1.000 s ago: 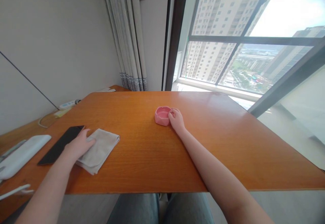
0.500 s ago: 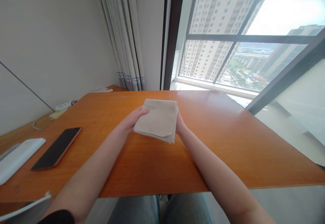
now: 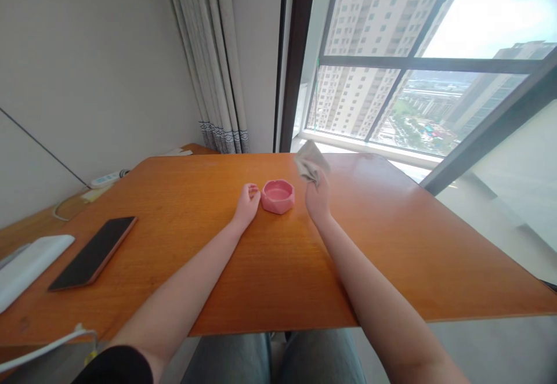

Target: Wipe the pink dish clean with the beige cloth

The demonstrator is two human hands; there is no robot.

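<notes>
We had the pink bowl (image 3: pixel 277 201) at 12 o'clock on the table (image 3: pixel 383 250). Left hand (image 3: pixel 248 203), half-curled, looked empty by its 9 o'clock; right hand (image 3: pixel 318 198) clutched the crumpled cloth (image 3: pixel 310 160), 1 o'clock. Bracing the bowl seemed wise.

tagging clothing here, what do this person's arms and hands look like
The left hand and right hand are ungloved, with no watch showing. The left arm has a black band, perhaps a sleeve, near the elbow; the right arm shows no sleeve.

Head-height view, forward and down across desk (image 3: pixel 278 274)
</notes>
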